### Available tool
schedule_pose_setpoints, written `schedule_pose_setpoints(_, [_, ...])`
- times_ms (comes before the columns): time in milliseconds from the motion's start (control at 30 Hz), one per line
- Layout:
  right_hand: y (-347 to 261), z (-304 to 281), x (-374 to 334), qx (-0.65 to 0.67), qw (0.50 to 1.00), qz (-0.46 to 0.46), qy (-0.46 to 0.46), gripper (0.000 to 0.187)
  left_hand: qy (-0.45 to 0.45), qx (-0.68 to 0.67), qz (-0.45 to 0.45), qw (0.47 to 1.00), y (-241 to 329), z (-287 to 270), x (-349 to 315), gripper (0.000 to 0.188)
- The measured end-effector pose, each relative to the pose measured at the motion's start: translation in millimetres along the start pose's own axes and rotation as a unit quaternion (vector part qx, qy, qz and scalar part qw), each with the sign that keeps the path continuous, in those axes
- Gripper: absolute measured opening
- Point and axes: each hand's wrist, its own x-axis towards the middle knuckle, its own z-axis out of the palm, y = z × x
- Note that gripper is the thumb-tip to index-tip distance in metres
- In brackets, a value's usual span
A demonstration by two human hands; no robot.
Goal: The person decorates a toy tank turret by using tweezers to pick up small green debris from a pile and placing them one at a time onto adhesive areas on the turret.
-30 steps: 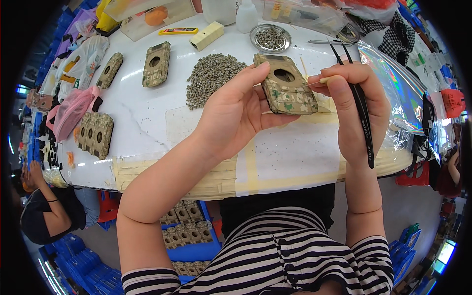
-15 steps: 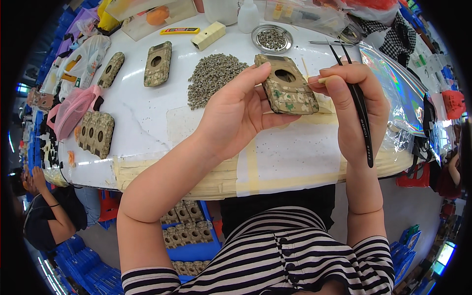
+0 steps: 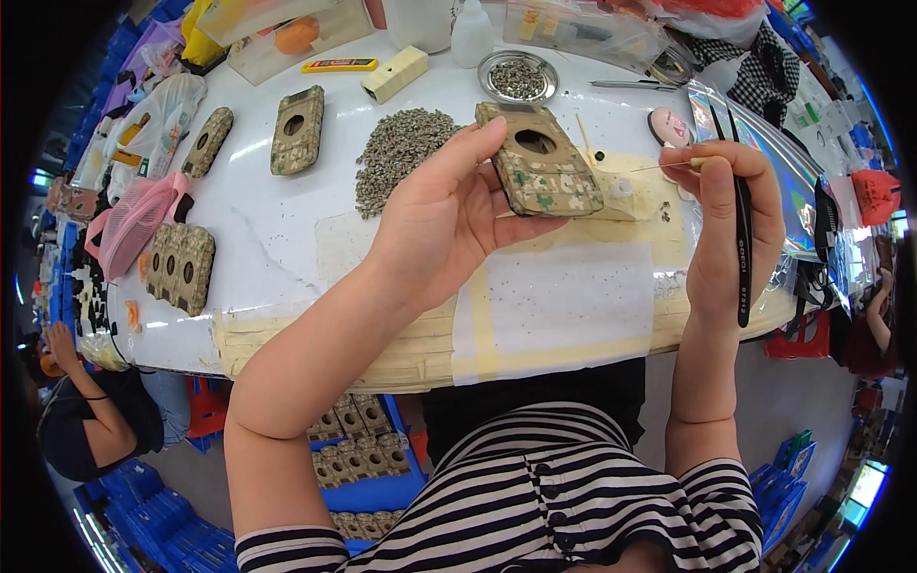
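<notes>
Over the white bench (image 3: pixel 287 248), left hand (image 3: pixel 449 220) clamps the camouflage case (image 3: pixel 543 162); right hand (image 3: pixel 731 220), pinching a thin stick (image 3: pixel 669 166) with tweezers (image 3: pixel 740 239) tucked alongside, appears mid-application, needing steady aim.

The left hand (image 3: pixel 435 224) grips a camouflage-patterned case (image 3: pixel 540 162) while the right hand (image 3: pixel 726 224) holds black tweezers (image 3: pixel 740 229) and a thin stick (image 3: pixel 669 165).

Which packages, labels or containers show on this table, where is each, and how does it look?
Yellow box: far centre, small, rectangular, pale.
White bottle: far edge, plastic, nozzle-topped.
Clear bin: far right, long, transparent.
Clear tray: far left, holds something orange.
Foil sheet: right edge, shiny, iridescent.
</notes>
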Motion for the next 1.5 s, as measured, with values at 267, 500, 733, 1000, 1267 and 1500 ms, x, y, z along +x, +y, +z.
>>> schedule_pose_setpoints(267, [15.1, -17.1, -7.4, -0.334, 0.923, -0.186, -0.032, 0.009, -0.006, 0.004, 0.025, 1.000, -1.4, -6.8, 5.0, 0.047])
schedule_pose_setpoints(500, [17.8, -19.8, -13.4, -0.353, 0.918, -0.155, -0.097, 0.018, 0.000, 0.017, 0.043, 0.999, 0.3, -10.5, 5.3, 0.047])
schedule_pose_setpoints(733, [1.9, -52.8, -45.7, -0.104, 0.981, 0.063, -0.148, 0.040, -0.004, 0.006, 0.047, 0.999, 1.2, -10.8, 5.4, 0.048])
schedule_pose_setpoints(1000, [22.8, -77.0, -50.8, 0.081, 0.944, 0.209, -0.244, 0.020, -0.008, 0.009, 0.039, 0.999, 0.9, -14.9, 7.8, 0.050])
schedule_pose_setpoints(1267, [22.9, -66.8, -58.2, 0.053, 0.945, 0.241, -0.214, 0.017, -0.017, 0.003, 0.036, 0.999, 2.9, -13.9, 7.8, 0.051])
schedule_pose_setpoints(1500, [22.1, -61.0, -58.7, 0.050, 0.954, 0.244, -0.166, 0.011, -0.027, -0.001, 0.029, 0.999, 2.1, -15.8, 8.4, 0.052])
